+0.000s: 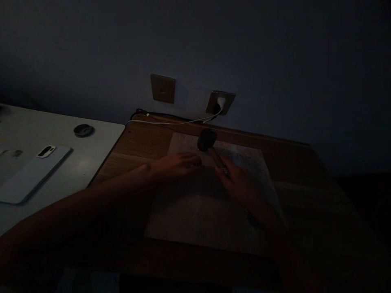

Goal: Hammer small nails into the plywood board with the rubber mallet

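Observation:
My right hand (236, 179) is wrapped round the wooden handle of a mallet (207, 139). The mallet's dark, blunt head points away from me, over the far part of a pale flat sheet (195, 219). Just left of and below the mallet head is my left hand (180, 165), low over the sheet with its fingers bent and close together. Whatever those fingertips may hold is lost in the dim light. Dark specks and marks show on the sheet's far right part.
The sheet lies on a wooden table (134, 142) against a wall. On a white surface (91, 162) at left are a phone (36, 175) and a round dark object (83, 130). A white cable (180, 122) runs to a wall socket (214, 102); a second wall plate (163, 88) is beside it.

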Demonstrator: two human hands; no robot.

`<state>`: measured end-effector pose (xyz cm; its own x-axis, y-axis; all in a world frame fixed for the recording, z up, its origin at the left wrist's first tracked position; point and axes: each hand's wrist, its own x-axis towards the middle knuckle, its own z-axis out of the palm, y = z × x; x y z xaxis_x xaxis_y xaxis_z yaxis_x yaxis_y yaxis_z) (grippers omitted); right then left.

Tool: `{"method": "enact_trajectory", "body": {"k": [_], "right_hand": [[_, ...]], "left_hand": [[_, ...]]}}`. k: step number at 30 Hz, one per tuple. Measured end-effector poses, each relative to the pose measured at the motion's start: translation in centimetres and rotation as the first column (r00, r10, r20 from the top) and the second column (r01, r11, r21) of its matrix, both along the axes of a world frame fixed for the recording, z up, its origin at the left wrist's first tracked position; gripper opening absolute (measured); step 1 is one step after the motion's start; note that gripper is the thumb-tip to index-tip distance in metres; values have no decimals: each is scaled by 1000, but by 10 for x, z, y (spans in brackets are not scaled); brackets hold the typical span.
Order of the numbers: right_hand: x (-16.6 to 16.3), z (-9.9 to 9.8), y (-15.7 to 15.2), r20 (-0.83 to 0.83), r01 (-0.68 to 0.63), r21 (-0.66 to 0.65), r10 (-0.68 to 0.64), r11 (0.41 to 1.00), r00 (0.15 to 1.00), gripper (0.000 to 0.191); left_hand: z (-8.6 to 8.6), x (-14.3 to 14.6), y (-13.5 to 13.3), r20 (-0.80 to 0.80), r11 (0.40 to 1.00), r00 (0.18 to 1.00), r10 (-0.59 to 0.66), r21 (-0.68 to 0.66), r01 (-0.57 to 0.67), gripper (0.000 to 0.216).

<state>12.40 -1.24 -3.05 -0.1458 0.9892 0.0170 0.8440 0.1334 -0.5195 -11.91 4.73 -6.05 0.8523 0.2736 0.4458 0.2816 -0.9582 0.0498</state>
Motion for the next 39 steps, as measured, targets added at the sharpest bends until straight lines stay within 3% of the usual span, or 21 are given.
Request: {"method": "enact_trajectory", "body": {"k": [4, 11, 31, 36, 39], "right_hand": [[0, 0, 1, -8, 4, -24, -4, 1000, 1000, 56], [2, -2, 0, -18, 10, -3, -10, 1000, 1000, 55], [2, -5, -3, -38, 19, -16, -19, 1000, 999, 56], [-1, -2, -2, -58, 14, -51, -17, 999, 998, 59], [-5, 1, 1, -77, 16, -42, -20, 999, 997, 57]], "left_hand": [[-14, -12, 27, 152, 922, 940, 304, -296, -251, 25], [-25, -2, 49, 234, 832, 846, 479, -428, -353, 23], [-32, 2, 53, 206, 845, 872, 443, -420, -330, 23], [-29, 6, 54, 194, 816, 864, 465, -472, -334, 23], [-27, 6, 52, 197, 751, 826, 529, -563, -346, 35]]}}
